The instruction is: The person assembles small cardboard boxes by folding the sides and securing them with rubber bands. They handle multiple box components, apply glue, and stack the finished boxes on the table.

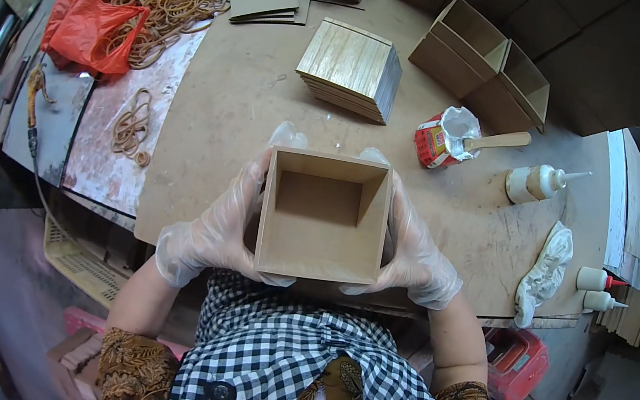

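plain tan box [323, 217], clear-gloved hands, red bag [95, 5], black-and-white checked apron [293, 372], white rag [545, 269]

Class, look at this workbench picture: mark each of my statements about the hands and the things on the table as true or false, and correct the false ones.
1. Both gloved hands, the left hand and the right hand, grip the open wooden box by its sides. True.
2. The box holds rubber bands. False: it is empty; the rubber bands lie beside the red plastic bag.
3. A stick stands in the glue can. True.
4. The stack of wooden boards sits on the floor. False: it lies on the table.
5. A white rag lies to the person's right. True.
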Demonstrator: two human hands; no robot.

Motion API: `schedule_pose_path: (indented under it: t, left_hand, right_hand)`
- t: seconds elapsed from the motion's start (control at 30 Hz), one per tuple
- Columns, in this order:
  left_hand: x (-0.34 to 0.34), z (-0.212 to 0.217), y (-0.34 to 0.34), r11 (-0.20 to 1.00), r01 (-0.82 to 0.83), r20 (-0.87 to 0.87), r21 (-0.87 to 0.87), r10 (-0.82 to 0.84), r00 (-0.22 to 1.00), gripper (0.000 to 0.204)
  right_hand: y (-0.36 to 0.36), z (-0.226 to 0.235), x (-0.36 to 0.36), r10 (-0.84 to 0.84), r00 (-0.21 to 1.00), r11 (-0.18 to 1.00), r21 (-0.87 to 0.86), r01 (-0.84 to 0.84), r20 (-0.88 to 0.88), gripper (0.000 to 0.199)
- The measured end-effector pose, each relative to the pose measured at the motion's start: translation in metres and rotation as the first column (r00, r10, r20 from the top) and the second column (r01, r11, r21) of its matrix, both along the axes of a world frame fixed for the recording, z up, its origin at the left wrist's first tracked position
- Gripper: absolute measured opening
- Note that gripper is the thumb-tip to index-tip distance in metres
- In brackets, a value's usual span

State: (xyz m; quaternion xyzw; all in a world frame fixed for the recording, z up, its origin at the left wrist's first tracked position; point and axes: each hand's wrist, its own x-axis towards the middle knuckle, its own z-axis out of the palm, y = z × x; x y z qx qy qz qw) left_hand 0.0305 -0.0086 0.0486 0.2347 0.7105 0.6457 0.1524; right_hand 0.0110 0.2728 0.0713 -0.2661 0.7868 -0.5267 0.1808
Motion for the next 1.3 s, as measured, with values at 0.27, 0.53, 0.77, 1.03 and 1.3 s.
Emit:
schedule_pose_path:
  t: [0.27,0.53,0.77,1.03,1.3]
  left_hand:
    - [-0.002,0.000,0.002,1.000,-0.002,-0.076,0.001,0.002,0.997,0.151]
    - [0.004,-0.005,0.001,0.999,-0.027,-0.053,0.035,0.029,0.998,0.146]
    - [0.006,0.004,-0.005,0.978,0.044,0.135,0.206,-0.073,0.988,0.161]
    - [-0.041,0.002,-0.061,0.842,-0.339,0.113,0.421,0.322,0.940,0.109]
    - [-0.169,-0.001,-0.104,0.563,-0.661,-0.688,-0.496,0.210,0.695,0.082]
  right_hand:
    - [-0.001,-0.014,0.005,-0.025,0.992,0.989,-0.144,0.043,0.126,0.146]
    - [-0.002,-0.017,0.007,-0.029,0.993,0.989,-0.140,0.045,0.113,0.147]
    - [0.000,-0.010,0.010,-0.001,0.992,0.981,-0.193,0.026,0.127,0.159]
    - [0.013,0.003,0.015,-0.070,0.970,0.989,-0.145,0.037,-0.231,0.156]
    - [0.005,0.009,0.022,-0.196,0.977,0.894,-0.424,0.145,-0.080,0.138]
